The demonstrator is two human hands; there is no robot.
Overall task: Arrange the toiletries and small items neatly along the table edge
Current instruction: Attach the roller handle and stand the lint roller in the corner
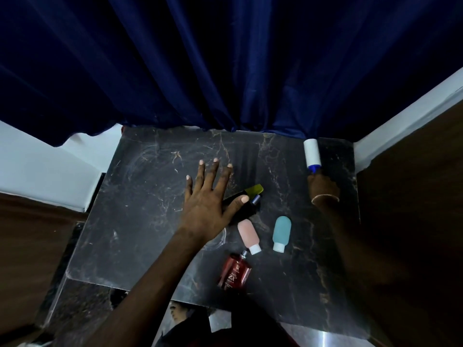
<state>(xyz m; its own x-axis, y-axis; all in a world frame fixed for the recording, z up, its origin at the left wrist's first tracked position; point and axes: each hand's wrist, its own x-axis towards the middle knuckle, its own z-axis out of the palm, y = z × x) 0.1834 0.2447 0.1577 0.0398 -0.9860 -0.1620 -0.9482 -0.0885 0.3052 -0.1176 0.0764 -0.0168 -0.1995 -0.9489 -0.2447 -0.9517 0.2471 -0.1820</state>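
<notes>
- Left hand (pixel 209 196) lies flat over the middle of the dark marble table (pixel 140 209), fingers spread wide and gripping nothing; its thumb tip touches a black item with a yellow-green end (pixel 246 199).
- Right hand (pixel 323 187) is curled around the blue handle of a lint roller (pixel 311 153) near the table's right edge, with a thin bracelet (pixel 325 197) at the wrist; the handle itself is hidden inside the fist.
- White roll of the lint roller points toward the far right corner, close to the blue curtain (pixel 200 58) that hangs along the far edge.
- Black item lies at a slant just right of the left thumb; a small tube with a silver and blue tip (pixel 255 199) lies against it. What these two are is hard to make out in the dim light.
- Pink squeeze bottle (pixel 248 234) lies on its side nearer the person, white cap toward the near edge; no writing shows on it.
- Teal squeeze bottle (pixel 281 232) lies just beside it on the right, apart from it, white cap also toward the near edge, unlabelled.
- Red perfume bottle (pixel 235 272) lies close to the near edge, sprayer pointing away from the person; its label reads "RED ZX", with a small logo above that I cannot read.
- Left half of the table, from the left hand to the left edge, is open marble; open surface also lies along the far edge under the curtain and at the near right corner.
</notes>
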